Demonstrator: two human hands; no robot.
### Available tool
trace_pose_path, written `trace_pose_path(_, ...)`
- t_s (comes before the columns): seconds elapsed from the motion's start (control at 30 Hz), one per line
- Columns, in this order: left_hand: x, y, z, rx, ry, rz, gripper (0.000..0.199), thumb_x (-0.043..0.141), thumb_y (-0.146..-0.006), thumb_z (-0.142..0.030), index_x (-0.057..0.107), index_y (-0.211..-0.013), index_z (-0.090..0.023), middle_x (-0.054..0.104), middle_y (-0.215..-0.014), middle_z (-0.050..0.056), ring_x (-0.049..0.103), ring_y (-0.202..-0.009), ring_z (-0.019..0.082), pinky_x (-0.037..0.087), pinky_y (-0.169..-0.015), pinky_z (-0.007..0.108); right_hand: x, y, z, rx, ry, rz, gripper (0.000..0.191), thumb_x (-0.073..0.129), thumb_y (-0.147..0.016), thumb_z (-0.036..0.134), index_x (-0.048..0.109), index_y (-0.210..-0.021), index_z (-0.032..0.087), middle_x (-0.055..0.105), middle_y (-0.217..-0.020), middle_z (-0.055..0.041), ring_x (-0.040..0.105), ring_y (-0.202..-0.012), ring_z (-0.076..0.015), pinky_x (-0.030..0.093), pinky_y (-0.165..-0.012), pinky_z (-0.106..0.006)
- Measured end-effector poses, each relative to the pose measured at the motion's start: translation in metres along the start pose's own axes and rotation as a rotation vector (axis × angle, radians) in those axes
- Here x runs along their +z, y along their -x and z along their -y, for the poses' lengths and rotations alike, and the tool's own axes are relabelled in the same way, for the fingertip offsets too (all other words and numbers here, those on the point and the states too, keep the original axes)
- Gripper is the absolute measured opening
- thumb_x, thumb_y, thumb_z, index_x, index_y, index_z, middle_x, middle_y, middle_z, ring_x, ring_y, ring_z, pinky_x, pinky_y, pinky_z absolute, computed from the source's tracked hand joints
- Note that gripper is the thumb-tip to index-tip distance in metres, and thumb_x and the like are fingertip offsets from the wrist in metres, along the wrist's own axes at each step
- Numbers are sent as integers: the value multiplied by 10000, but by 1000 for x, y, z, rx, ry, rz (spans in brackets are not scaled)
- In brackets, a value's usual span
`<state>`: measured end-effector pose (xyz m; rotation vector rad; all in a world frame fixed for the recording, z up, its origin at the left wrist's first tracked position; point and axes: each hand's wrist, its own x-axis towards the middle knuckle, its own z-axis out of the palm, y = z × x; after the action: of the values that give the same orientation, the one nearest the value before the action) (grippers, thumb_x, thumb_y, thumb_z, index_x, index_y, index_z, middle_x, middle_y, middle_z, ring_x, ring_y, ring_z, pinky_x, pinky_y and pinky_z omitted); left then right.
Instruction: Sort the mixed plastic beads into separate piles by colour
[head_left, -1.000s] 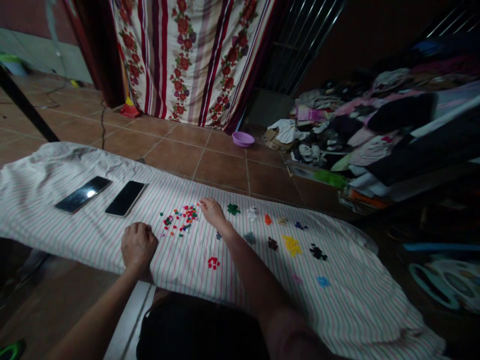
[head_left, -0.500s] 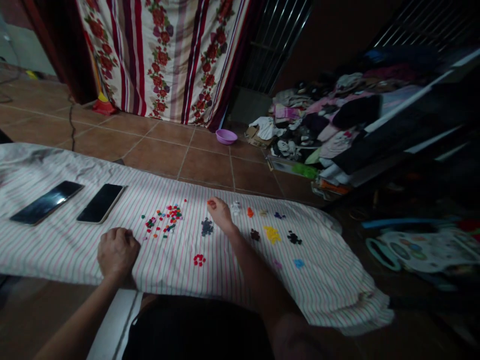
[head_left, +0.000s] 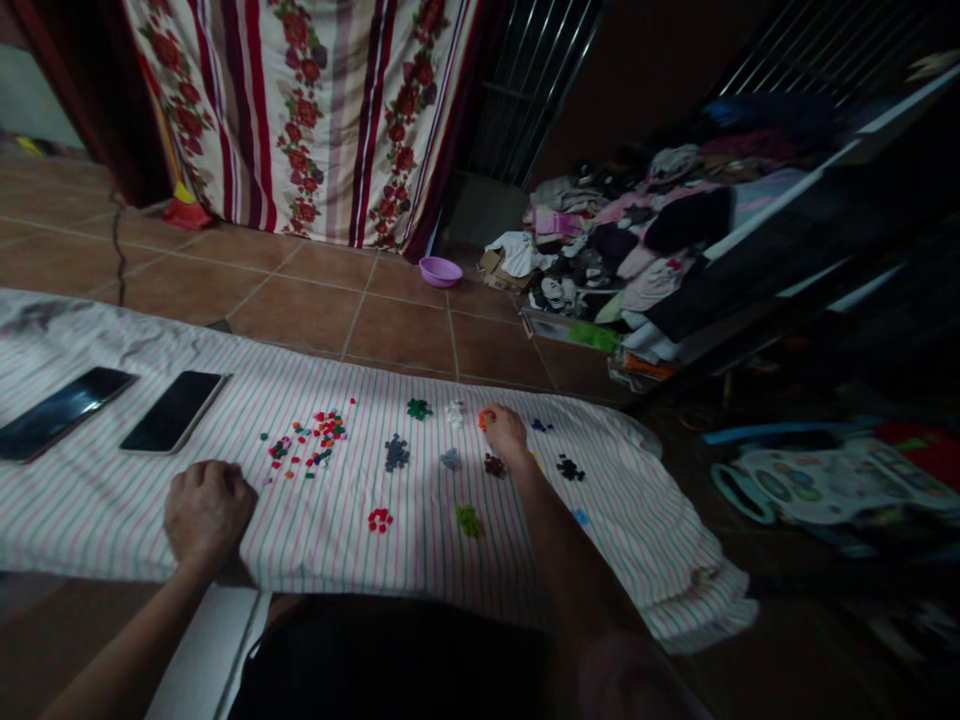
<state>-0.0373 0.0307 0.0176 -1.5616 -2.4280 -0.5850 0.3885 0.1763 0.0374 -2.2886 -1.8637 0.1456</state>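
My right hand (head_left: 506,430) pinches at the small orange pieces (head_left: 482,420), its fingertips closed on orange; which piece it holds apart from the pile is hard to see. My left hand (head_left: 210,510) rests on the striped cloth with fingers curled in, and nothing shows in it. Between the hands lies a loose mix of small coloured pieces (head_left: 322,430). Sorted piles surround my right hand: green (head_left: 418,408), white (head_left: 455,412), dark grey (head_left: 397,453), light grey (head_left: 450,458), brown (head_left: 494,465), red (head_left: 380,520), lime green (head_left: 469,520) and black (head_left: 570,468).
Two phones (head_left: 174,412) lie at the left on the striped cloth (head_left: 315,550). My right forearm partly covers the yellow pile (head_left: 537,458) and the blue pile (head_left: 580,516). Beyond the table are a purple basin (head_left: 441,271) and heaped clothes (head_left: 637,230).
My right hand has moved right, from above the green pile to the orange pile, carrying a small orange piece. The view has shifted slightly; my left hand stays resting on the cloth.
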Motion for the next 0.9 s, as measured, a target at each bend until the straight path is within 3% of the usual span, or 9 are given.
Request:
trace_pose_path(0.2, 1, 1, -1, -11, -4, -13, 224, 422, -797, -262, 608, -814, -139, 590, -879, 114, 495, -904, 248, 398, -819, 387, 0, 3, -2, -3, -25, -15, 307, 438, -846, 164, 700, -1002, 200, 676, -995, -68, 598, -922, -152, 405, -798, -216)
trace_pose_path(0.4, 3, 1, 1, -16, 3, -22, 223, 424, -802, -278, 605, -797, -146, 594, -870, 107, 488, -868, 240, 378, -754, 362, -5, 9, 12, -113, -140, -203, 321, 421, -834, 151, 679, -1023, 172, 649, -1029, -98, 592, -909, -186, 429, -830, -281)
trace_pose_path(0.53, 3, 0, 3, -5, -7, -27, 220, 406, -808, -269, 597, -799, -161, 587, -861, 104, 471, -847, 233, 356, -750, 355, -2, 16, 61, -335, -344, -208, 260, 463, -836, 185, 675, -986, 192, 652, -974, -74, 586, -872, -180, 444, -817, -292)
trace_pose_path(0.73, 3, 0, 2, -9, -6, -16, 217, 393, -814, -264, 586, -800, -166, 586, -878, 106, 458, -858, 230, 360, -769, 355, 31, 43, 167, -729, -507, 44, 232, 500, -834, 114, 688, -942, 196, 651, -913, -36, 590, -854, -141, 442, -804, -245)
trace_pose_path(0.9, 4, 0, 3, -6, 24, -24, 200, 401, -812, -246, 585, -806, -166, 587, -880, 104, 461, -871, 229, 367, -781, 352, 61, 51, 216, -801, -378, 178, 258, 503, -859, 95, 700, -977, 213, 650, -934, -40, 591, -878, -139, 431, -805, -229)
